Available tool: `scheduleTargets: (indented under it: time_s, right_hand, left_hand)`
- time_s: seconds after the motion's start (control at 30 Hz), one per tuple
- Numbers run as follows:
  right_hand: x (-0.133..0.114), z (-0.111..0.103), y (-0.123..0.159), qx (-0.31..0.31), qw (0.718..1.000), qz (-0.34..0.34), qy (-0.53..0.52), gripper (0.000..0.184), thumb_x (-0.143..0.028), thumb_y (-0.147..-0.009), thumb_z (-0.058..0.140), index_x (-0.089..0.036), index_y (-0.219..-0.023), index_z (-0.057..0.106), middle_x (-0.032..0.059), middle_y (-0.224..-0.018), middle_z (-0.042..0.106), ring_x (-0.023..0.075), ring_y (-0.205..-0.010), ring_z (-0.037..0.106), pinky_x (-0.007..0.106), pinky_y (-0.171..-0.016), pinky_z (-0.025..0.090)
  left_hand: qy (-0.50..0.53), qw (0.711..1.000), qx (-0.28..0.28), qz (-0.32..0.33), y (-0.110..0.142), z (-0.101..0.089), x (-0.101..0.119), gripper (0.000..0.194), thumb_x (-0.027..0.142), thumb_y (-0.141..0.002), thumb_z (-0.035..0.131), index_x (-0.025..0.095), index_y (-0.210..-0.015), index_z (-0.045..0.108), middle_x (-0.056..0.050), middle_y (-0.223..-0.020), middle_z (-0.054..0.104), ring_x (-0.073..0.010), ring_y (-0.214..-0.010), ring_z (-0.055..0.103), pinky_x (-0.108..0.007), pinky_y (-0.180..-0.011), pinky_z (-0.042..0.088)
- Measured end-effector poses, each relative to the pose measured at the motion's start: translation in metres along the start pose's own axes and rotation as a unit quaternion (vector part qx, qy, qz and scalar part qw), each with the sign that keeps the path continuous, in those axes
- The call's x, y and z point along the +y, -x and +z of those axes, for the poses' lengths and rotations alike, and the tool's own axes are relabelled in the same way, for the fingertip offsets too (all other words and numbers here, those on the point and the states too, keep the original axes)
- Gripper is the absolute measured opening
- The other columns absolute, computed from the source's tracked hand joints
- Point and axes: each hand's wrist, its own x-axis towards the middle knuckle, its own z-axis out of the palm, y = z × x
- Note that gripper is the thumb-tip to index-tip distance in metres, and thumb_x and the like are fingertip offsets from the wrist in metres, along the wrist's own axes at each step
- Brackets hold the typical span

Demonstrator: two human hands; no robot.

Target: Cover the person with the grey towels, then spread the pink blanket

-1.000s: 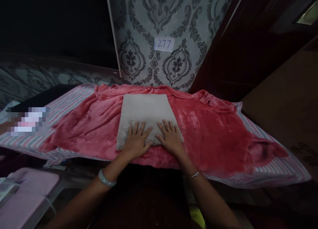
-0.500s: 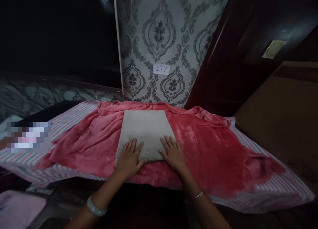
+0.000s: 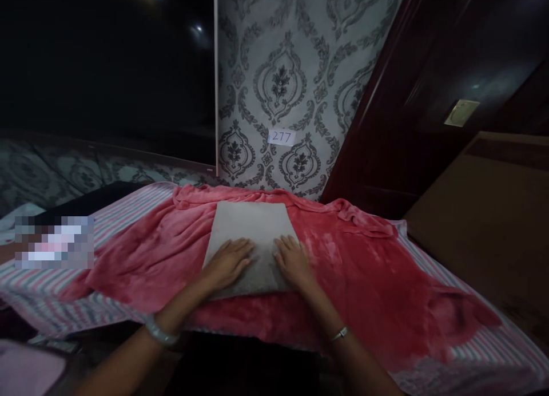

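A light grey, fuzzy-edged cloth [image 3: 257,221] lies flat as a rectangle on the red plush blanket [image 3: 360,287]. My left hand [image 3: 228,263] rests on its left half, fingers stretched out and pointing to the right. On the right side of the cloth, my right hand [image 3: 295,263] lies with its fingers extended away from me. Both palms face down, and neither hand grips anything. A bangle [image 3: 160,332] circles my left wrist, and a thin bracelet [image 3: 339,334] my right.
Under the blanket is a striped cover [image 3: 120,218] over a table. A large dark screen [image 3: 107,75] hangs at the left. The patterned wall bears a paper label [image 3: 282,137] reading 277. A brown box-like panel [image 3: 484,213] stands at the right. A blurred patch hides something at the left.
My left hand has slid toward the middle of the cloth and turned its fingers to the right. My right hand has hardly moved on the cloth. The camera view has tilted up slightly.
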Motion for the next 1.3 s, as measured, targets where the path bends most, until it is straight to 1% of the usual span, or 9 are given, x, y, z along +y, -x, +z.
scheduleTargets:
  time_s: [0.17,0.33,0.43,0.63,0.77,0.9,1.0,1.2,1.3]
  right_hand:
    - [-0.02,0.02,-0.011,-0.055,0.998,-0.026,-0.022,0.061,-0.04,-0.104,0.036,-0.022,-0.162,0.029,0.0044,-0.169,0.018,0.0256,-0.157,0.014,0.052,-0.125,0.018]
    - [-0.013,0.032,-0.008,-0.054,0.998,-0.025,-0.031,0.061,-0.042,-0.105,0.032,-0.026,-0.163,0.025,0.0023,-0.17,0.012,0.0241,-0.157,0.008,0.051,-0.126,0.014]
    - [-0.011,0.032,-0.009,-0.051,0.998,-0.017,-0.037,0.062,-0.044,-0.105,0.034,-0.025,-0.163,0.026,0.0029,-0.17,0.014,0.0233,-0.157,0.01,0.049,-0.126,0.015]
    - [-0.008,0.033,-0.011,-0.043,0.998,0.029,-0.029,0.064,-0.048,-0.105,0.034,-0.021,-0.163,0.026,0.0073,-0.169,0.017,0.0233,-0.157,0.013,0.046,-0.125,0.017]
    - [0.004,0.033,-0.011,-0.054,0.997,0.049,-0.016,0.065,-0.047,-0.105,0.033,-0.018,-0.162,0.026,0.0068,-0.169,0.018,0.0233,-0.157,0.014,0.044,-0.126,0.016]
    - [0.017,0.026,-0.018,-0.06,0.993,0.099,-0.001,0.064,-0.047,-0.105,0.03,-0.017,-0.162,0.028,0.0077,-0.169,0.017,0.0255,-0.157,0.014,0.053,-0.124,0.019]
    - [0.016,0.019,-0.032,-0.046,0.991,0.121,0.021,0.064,-0.047,-0.105,0.031,-0.016,-0.161,0.03,0.0111,-0.169,0.019,0.0278,-0.157,0.014,0.057,-0.123,0.018]
    - [-0.003,0.021,-0.076,-0.073,0.996,-0.044,0.0,0.059,-0.046,-0.106,0.032,-0.029,-0.162,0.028,0.0045,-0.17,0.017,0.0251,-0.157,0.013,0.054,-0.124,0.017]
    - [0.005,0.029,-0.096,-0.086,0.995,-0.047,-0.008,0.059,-0.05,-0.106,0.029,-0.03,-0.162,0.028,0.0037,-0.17,0.018,0.0251,-0.156,0.017,0.051,-0.124,0.017]
  left_hand:
    - [-0.048,0.997,-0.06,-0.007,-0.02,0.027,0.001,0.06,0.042,-0.101,0.042,0.025,-0.158,0.035,-0.009,-0.166,0.029,-0.0271,-0.156,0.023,-0.056,-0.126,0.019]
    - [-0.061,0.998,-0.003,-0.029,-0.013,0.045,-0.009,0.063,0.051,-0.101,0.041,0.027,-0.158,0.035,-0.012,-0.167,0.027,-0.0279,-0.156,0.023,-0.055,-0.126,0.02]
    - [-0.074,0.994,0.018,-0.075,-0.014,0.042,-0.008,0.068,0.057,-0.098,0.045,0.025,-0.157,0.039,-0.014,-0.167,0.027,-0.0307,-0.155,0.024,-0.053,-0.126,0.022]
    - [-0.105,0.976,0.009,-0.19,-0.016,0.03,-0.009,0.068,0.054,-0.099,0.04,0.017,-0.157,0.039,-0.016,-0.166,0.028,-0.0317,-0.156,0.022,-0.057,-0.126,0.017]
    - [-0.091,0.971,-0.004,-0.221,-0.009,0.021,-0.024,0.067,0.051,-0.099,0.039,0.018,-0.158,0.036,-0.015,-0.167,0.024,-0.0328,-0.156,0.02,-0.063,-0.122,0.023]
    - [-0.089,0.967,-0.004,-0.238,-0.012,0.009,-0.038,0.064,0.045,-0.099,0.042,0.017,-0.156,0.038,-0.018,-0.166,0.029,-0.0334,-0.155,0.023,-0.067,-0.121,0.021]
    - [-0.093,0.971,0.019,-0.218,-0.031,0.002,-0.038,0.064,0.045,-0.098,0.042,0.015,-0.155,0.04,-0.021,-0.164,0.031,-0.0347,-0.155,0.024,-0.067,-0.122,0.02]
    - [-0.049,0.994,-0.023,-0.092,-0.078,0.02,-0.033,0.065,0.047,-0.099,0.04,0.019,-0.157,0.037,-0.017,-0.165,0.03,-0.03,-0.155,0.024,-0.061,-0.125,0.016]
    - [-0.058,0.993,-0.003,-0.099,-0.09,0.031,-0.046,0.066,0.053,-0.099,0.039,0.019,-0.156,0.04,-0.017,-0.165,0.031,-0.0301,-0.155,0.026,-0.058,-0.125,0.018]
